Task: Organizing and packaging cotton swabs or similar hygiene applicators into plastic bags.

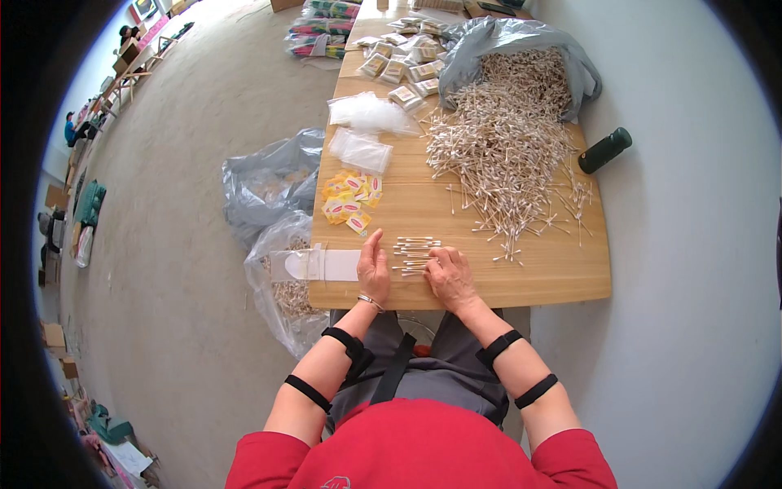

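A small row of cotton swabs (414, 253) lies on the wooden table (554, 273) near its front edge. My left hand (374, 269) rests flat just left of the row, fingers together, thumb out. My right hand (447, 275) is curled at the row's right end, its fingertips touching the swabs. Whether the fingers pinch any swab is hidden. A large loose heap of cotton swabs (505, 155) spreads across the table beyond the hands.
Yellow-and-red paper labels (350, 200) and clear small bags (362, 151) lie at the left. A grey sack (497, 37) spills swabs at the back, with packed swab packets (407, 65) beside it. A dark green bottle (604, 150) stands right. Plastic bags (273, 183) sit on the floor.
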### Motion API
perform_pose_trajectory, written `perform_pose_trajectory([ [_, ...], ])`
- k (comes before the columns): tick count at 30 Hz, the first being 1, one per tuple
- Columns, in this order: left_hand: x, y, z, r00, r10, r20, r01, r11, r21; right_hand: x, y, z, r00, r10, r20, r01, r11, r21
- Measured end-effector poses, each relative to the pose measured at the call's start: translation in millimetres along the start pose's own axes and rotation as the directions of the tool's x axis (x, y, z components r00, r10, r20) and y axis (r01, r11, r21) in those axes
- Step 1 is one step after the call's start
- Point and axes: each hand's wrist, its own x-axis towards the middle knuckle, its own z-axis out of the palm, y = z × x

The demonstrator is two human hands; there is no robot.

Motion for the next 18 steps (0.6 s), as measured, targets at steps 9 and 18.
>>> perform_pose_trajectory([
  [9,0,13,14,1.000,-0.001,0.020,0.001,1.000,-0.019,-1,6,18,0.783,0.590,-0.195,-0.433,0.743,0.511],
  [18,-8,12,26,0.996,-0.041,0.079,0.042,0.999,-0.013,17,-29,44,0.790,0.611,-0.052,-0.324,0.487,0.811],
])
